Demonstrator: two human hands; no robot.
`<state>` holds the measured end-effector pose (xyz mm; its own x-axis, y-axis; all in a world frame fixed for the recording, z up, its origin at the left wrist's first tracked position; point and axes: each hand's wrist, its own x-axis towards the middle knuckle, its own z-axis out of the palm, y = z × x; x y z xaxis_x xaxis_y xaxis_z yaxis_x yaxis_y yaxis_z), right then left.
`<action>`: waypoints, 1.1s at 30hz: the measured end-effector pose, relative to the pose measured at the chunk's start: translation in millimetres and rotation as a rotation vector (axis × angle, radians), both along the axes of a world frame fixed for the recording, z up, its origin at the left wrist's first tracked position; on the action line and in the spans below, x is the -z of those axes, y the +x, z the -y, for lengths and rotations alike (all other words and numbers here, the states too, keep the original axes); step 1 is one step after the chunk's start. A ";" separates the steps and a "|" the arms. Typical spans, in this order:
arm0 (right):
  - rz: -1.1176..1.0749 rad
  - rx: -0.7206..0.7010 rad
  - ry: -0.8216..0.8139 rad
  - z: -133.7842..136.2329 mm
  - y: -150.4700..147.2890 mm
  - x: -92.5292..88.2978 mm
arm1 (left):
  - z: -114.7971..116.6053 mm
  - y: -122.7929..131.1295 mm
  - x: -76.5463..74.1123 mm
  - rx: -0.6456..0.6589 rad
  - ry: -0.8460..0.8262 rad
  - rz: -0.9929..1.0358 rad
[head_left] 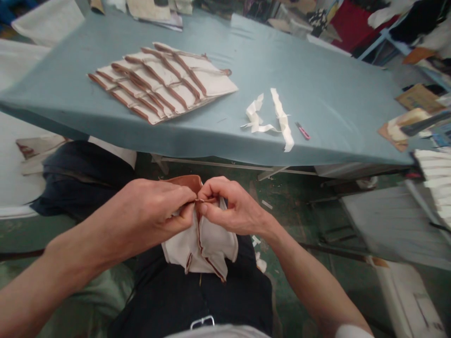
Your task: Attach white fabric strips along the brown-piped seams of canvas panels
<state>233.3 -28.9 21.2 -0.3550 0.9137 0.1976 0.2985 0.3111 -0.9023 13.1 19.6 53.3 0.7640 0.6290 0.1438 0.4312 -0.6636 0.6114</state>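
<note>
A cream fabric piece with brown edging [214, 241] hangs in front of my lap, and a brown flap [185, 180] shows at its top behind my fingers. My left hand [158, 204] pinches its brown edging with thumb and forefinger. Right beside it, my right hand [229, 204] is closed on the same edging, fingertips almost touching those of the left. What lies exactly between the fingertips is too small to make out. On the blue-covered table [317, 94] lies an overlapping stack of similar cream pieces with brown edging [162, 84].
Crumpled cream strips [280, 117] and a small pink-handled cutter [303, 131] lie near the table's front edge. Dark cloth [84, 173] is heaped to the left. A grey surface [394, 216] stands at the right, and scraps litter the green floor.
</note>
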 end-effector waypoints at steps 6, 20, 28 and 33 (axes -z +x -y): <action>-0.001 -0.033 -0.034 -0.9 0.0 0.5 | -2.5 -0.8 4.4 0.036 0.001 0.056; 0.127 -0.024 0.179 -0.1 -0.9 0.0 | 1.6 -0.6 13.4 -0.060 -0.552 0.139; 0.228 -0.060 0.296 -1.3 5.7 -7.7 | 0.5 -6.0 4.7 -0.051 -0.356 0.025; 0.232 -0.031 0.328 -1.7 8.2 -7.6 | -2.1 -5.9 5.7 -0.028 -0.362 0.055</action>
